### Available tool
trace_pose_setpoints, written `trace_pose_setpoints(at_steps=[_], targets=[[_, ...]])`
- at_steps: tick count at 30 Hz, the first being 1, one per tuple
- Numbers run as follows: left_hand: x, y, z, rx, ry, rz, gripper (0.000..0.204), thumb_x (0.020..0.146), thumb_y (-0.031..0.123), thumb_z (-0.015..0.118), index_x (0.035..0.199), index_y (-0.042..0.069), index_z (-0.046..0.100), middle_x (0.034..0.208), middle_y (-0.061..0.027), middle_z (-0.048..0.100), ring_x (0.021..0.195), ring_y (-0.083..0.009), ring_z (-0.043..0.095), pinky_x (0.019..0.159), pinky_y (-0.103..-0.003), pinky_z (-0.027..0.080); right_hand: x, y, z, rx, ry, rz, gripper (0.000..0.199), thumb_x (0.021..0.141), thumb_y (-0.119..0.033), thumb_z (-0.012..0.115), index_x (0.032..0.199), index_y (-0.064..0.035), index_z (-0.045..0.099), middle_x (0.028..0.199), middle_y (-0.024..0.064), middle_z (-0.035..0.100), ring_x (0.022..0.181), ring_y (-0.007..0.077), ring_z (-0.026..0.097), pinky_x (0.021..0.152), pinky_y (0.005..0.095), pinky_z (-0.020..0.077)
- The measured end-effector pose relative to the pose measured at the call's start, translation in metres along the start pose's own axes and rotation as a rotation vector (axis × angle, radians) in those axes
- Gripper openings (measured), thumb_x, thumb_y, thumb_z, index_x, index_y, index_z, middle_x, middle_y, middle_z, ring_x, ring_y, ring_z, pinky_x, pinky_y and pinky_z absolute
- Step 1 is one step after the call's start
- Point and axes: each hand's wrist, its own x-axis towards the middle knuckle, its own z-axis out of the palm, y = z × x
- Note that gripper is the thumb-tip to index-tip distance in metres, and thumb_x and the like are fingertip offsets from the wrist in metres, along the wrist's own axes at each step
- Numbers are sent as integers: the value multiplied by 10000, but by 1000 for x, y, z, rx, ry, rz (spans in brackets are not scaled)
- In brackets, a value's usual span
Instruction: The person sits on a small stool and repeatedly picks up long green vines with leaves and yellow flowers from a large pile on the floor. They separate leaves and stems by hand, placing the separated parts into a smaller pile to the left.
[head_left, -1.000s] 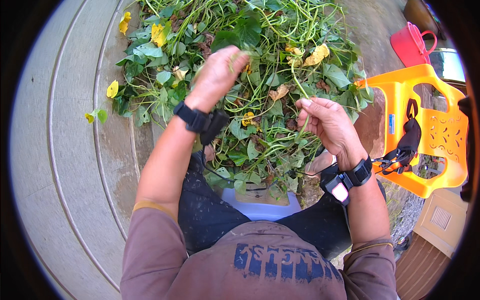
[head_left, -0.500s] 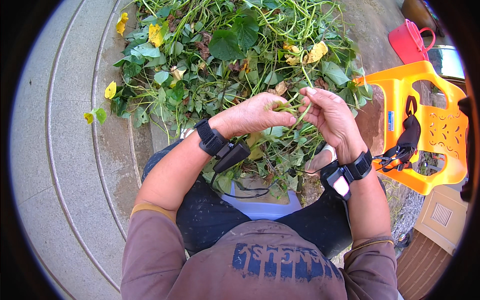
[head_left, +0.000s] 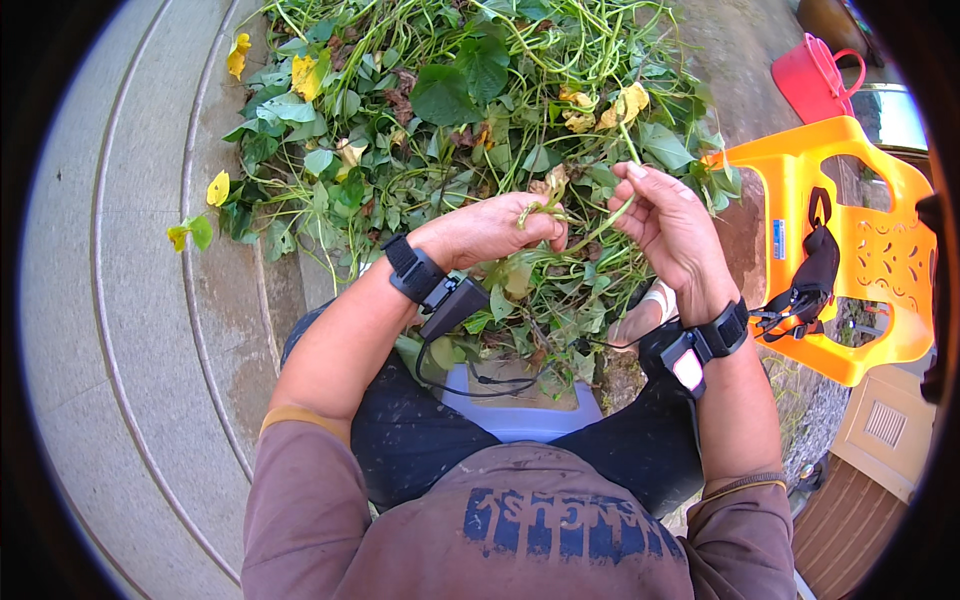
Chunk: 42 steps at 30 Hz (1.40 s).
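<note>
In front of me spreads a big heap of leafy green vines (head_left: 440,150), with broad heart-shaped leaves, long pale stems and some yellow or brown withered leaves. Over its near part, my left hand (head_left: 490,232) is closed on a small bunch of short green stems (head_left: 545,208) poking out past the fingers. Just to the right, my right hand (head_left: 668,222) pinches a green vine stem (head_left: 627,145) between thumb and fingertips. A thin strand slants down from the right fingers toward the left hand; whether it reaches the left grip I cannot tell.
An orange plastic chair (head_left: 850,160) with a black strap (head_left: 818,270) stands at the right, a red bucket (head_left: 812,82) behind it. Grey stone steps (head_left: 140,260) run along the left. Between my legs shows a pale purple stool (head_left: 520,425); a black cable (head_left: 470,392) hangs above it.
My hands have drawn apart: the left has moved left with its stems, the right slightly right. The strand between them shows longer.
</note>
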Motion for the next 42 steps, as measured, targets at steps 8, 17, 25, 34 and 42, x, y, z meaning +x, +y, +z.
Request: trace_pose_setpoints(at_steps=[8,17,25,34,42], targets=[[1,-5,-4,-131,-96,-69,251,870,248,554,916,2,570,799,-6,552,641,-57,459,566,-194,387,1,-9,-9,-2,4,-60,232,915,-156,491,1055,18,553,794,26,620,737,124,625,640,227,536],[4,-12,-1,-431,-118,-285,183,831,134,556,937,-14,534,859,-91,617,606,-81,577,474,-204,456,-1,-11,-4,-70,-20,-96,233,913,-165,499,1039,21,561,780,29,619,716,123,623,639,227,536],[9,-27,-6,-590,-89,-288,135,860,163,536,885,33,558,723,-29,600,526,-75,547,434,-202,441,-2,-13,-2,-78,-20,-130,233,910,-166,509,1039,20,563,781,34,619,729,131,624,661,237,537],[13,-29,-18,-839,205,-177,174,911,183,430,893,52,544,693,2,540,525,-78,464,486,-223,412,2,-9,1,-37,12,-218,230,907,-160,515,1042,24,548,839,73,627,823,179,631,747,290,536],[7,-19,-26,-1131,38,201,188,934,205,441,942,26,497,735,-16,491,559,-98,407,512,-250,376,5,-2,5,100,36,-210,215,908,-171,514,1019,11,540,919,100,620,852,184,620,778,304,528]])
